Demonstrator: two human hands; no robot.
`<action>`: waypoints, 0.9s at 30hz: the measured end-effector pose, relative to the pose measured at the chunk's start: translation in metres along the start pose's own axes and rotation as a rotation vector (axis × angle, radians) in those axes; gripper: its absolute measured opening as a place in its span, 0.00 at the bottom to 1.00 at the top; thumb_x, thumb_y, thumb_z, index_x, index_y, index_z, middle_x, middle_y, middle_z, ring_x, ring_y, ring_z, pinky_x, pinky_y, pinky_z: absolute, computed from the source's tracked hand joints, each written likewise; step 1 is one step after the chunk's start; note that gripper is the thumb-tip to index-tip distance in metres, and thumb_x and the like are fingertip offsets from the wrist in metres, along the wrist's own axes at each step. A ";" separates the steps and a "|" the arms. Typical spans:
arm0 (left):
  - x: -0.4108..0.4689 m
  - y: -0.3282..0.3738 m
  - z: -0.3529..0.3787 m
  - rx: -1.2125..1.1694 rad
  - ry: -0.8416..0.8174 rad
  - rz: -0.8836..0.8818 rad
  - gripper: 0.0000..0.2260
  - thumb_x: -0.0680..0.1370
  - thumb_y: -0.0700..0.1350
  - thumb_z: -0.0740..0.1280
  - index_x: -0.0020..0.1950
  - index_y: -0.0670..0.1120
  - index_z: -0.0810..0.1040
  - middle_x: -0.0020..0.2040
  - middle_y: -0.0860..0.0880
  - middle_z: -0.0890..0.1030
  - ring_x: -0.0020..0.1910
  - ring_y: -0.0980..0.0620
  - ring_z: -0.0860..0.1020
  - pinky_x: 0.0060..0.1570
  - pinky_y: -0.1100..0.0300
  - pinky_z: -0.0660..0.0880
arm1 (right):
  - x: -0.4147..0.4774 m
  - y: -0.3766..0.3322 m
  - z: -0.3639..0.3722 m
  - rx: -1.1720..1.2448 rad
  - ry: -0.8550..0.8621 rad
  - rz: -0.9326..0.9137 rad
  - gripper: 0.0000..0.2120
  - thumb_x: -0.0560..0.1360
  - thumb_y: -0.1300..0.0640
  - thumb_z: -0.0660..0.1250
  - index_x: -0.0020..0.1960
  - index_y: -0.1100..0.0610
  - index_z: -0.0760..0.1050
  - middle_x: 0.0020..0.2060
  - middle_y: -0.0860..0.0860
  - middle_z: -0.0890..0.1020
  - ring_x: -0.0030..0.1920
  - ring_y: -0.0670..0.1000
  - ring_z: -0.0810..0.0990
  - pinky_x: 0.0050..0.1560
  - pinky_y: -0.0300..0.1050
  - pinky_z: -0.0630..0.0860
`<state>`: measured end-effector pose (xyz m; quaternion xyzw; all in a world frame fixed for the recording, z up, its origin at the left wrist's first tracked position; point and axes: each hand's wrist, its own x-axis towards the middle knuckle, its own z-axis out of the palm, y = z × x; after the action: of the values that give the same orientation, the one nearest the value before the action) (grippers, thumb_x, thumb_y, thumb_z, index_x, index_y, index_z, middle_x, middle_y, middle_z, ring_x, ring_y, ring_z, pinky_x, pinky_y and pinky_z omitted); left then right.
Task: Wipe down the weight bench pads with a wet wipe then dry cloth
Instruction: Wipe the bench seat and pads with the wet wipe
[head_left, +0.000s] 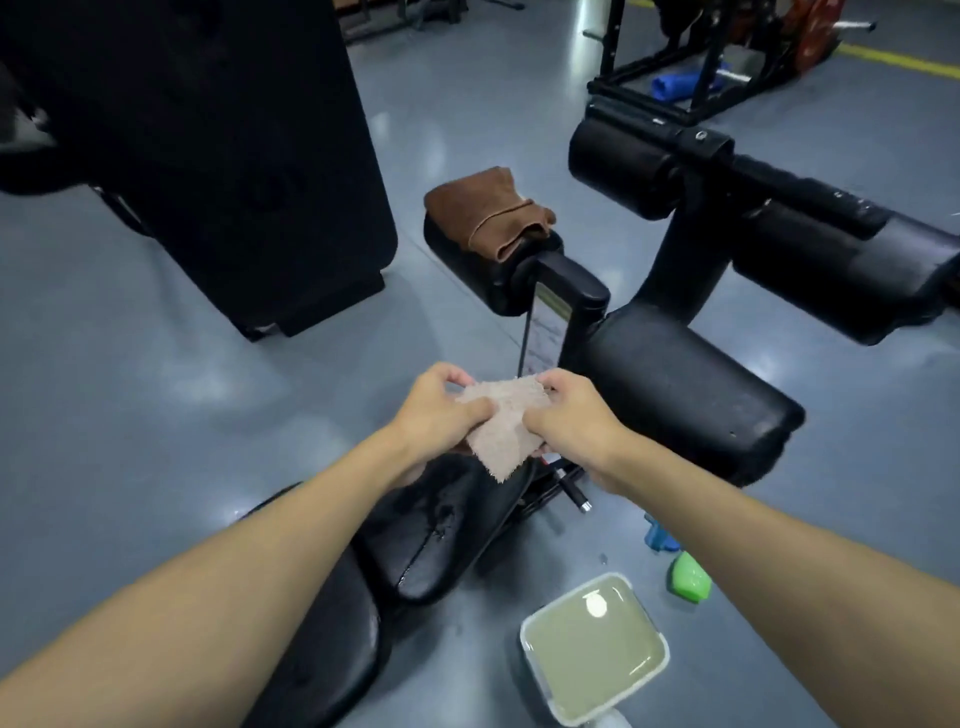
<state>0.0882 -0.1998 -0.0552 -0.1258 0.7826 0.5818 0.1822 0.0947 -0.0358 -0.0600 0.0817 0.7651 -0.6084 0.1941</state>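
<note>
Your left hand and right hand each have a grip pinched on the limp, light beige wipe cloth at frame centre, above the wet black bench seat pad; hold its edges.

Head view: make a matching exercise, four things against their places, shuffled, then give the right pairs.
Things:
1. beige wipe
2. brown cloth
3. rectangular container of liquid
4. green bottle

Places:
A. draped on a roller pad
B. lying on the floor, far side of the container
C. held in both hands
D. on the floor beside the seat pad

Pairs: 1-C, 2-A, 3-D, 4-B
</note>
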 end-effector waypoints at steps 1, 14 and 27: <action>0.002 -0.021 -0.009 -0.037 0.026 0.005 0.14 0.75 0.38 0.70 0.58 0.43 0.71 0.45 0.39 0.83 0.33 0.50 0.80 0.32 0.59 0.77 | 0.008 0.012 0.017 0.001 0.007 -0.001 0.14 0.72 0.70 0.61 0.55 0.60 0.74 0.48 0.56 0.82 0.41 0.51 0.82 0.33 0.39 0.77; 0.126 -0.303 -0.033 0.861 0.204 0.174 0.27 0.77 0.68 0.54 0.75 0.66 0.56 0.80 0.55 0.54 0.79 0.49 0.50 0.71 0.34 0.54 | 0.160 0.231 0.106 -1.332 0.060 -0.501 0.25 0.84 0.45 0.43 0.81 0.48 0.51 0.80 0.48 0.51 0.80 0.50 0.44 0.78 0.53 0.40; 0.147 -0.354 -0.015 0.905 0.490 0.427 0.26 0.71 0.75 0.51 0.67 0.69 0.61 0.73 0.57 0.66 0.74 0.49 0.61 0.66 0.32 0.59 | 0.187 0.294 0.103 -1.224 0.420 -1.008 0.22 0.82 0.47 0.46 0.68 0.52 0.71 0.65 0.49 0.74 0.67 0.52 0.69 0.68 0.46 0.57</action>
<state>0.0984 -0.3152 -0.4203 -0.0054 0.9820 0.1656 -0.0911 0.0504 -0.0831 -0.4178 -0.2799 0.9270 -0.0697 -0.2396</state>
